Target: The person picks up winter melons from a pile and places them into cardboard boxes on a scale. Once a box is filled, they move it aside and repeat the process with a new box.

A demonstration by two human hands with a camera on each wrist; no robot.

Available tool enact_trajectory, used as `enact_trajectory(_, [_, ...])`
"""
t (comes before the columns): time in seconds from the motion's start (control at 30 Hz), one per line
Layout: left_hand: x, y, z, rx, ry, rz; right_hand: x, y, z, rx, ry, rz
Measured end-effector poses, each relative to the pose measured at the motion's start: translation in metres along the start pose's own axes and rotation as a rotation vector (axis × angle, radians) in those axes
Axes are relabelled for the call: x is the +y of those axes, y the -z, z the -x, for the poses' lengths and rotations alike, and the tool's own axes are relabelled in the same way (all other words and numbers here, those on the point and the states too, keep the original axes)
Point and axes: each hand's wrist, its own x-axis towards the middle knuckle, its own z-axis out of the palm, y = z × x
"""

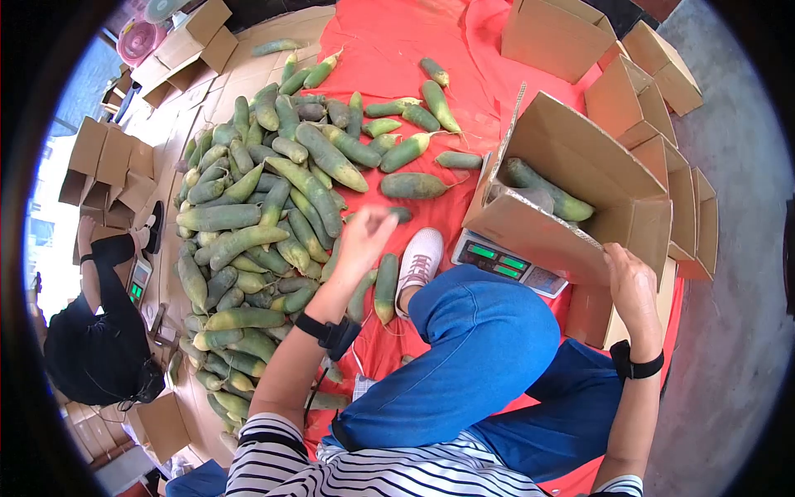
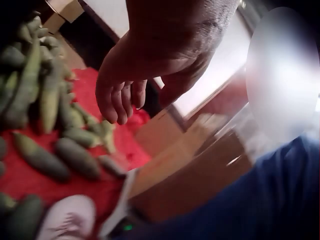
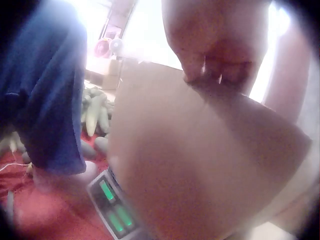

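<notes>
A cardboard box [image 1: 571, 157] stands tilted on a digital scale [image 1: 505, 263] with green lit displays. Inside it lie green radishes [image 1: 551, 189]. My right hand [image 1: 636, 290] grips the near edge of the box; in the right wrist view its fingertips bend over the top of the cardboard wall [image 3: 200, 160]. Slightly blurred, my left hand [image 1: 368, 238] hovers above the red sheet, between the radish pile [image 1: 248, 215] and the box. The left wrist view shows its fingers [image 2: 120, 102] hanging loosely bent, with nothing in them.
Loose radishes [image 1: 414, 185] lie on the red sheet [image 1: 397, 33] near my shoe [image 1: 421, 263]. Several empty boxes [image 1: 638, 99] line the right side. Another person [image 1: 95, 331] sits at the left beside a second scale [image 1: 139, 280].
</notes>
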Motion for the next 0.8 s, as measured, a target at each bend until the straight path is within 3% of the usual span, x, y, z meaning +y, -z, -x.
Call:
enact_trajectory(0.1, [-0.134,0.031,0.04,-0.044,0.122,-0.326,-0.002,-0.002,0.002,0.036,0.007,-0.009])
enact_trajectory(0.13, [-0.161,0.033,0.053,-0.086,0.266,-0.517,-0.002,-0.002,0.002,0.032,0.016,-0.011])
enact_trajectory(0.2, [-0.164,0.027,0.065,-0.254,0.598,-0.646,-0.002,-0.002,0.0,0.069,0.035,-0.013])
enact_trajectory(0.3, [-0.201,0.008,0.079,-0.147,0.55,-0.756,-0.003,0.0,-0.001,0.056,0.039,0.001])
enact_trajectory(0.37, [-0.209,0.0,0.078,-0.125,0.698,-0.698,-0.005,0.0,-0.002,0.041,0.034,0.011])
enact_trajectory(0.47, [-0.225,-0.004,0.075,-0.036,0.7,-0.625,-0.006,0.001,-0.003,0.057,0.041,0.022])
enact_trajectory(0.57, [-0.234,-0.001,0.077,-0.024,0.62,-0.648,-0.007,0.0,-0.004,0.068,0.027,0.035])
enact_trajectory(0.67, [-0.208,0.007,0.075,-0.061,0.607,-0.581,-0.006,0.001,-0.004,0.054,-0.009,-0.017])
enact_trajectory(0.73, [-0.18,0.021,0.082,-0.139,0.797,0.029,-0.005,0.001,-0.004,0.053,0.005,-0.014])
enact_trajectory(0.8, [-0.113,0.023,0.086,-0.162,0.822,0.087,-0.005,0.002,-0.004,0.085,-0.016,-0.01])
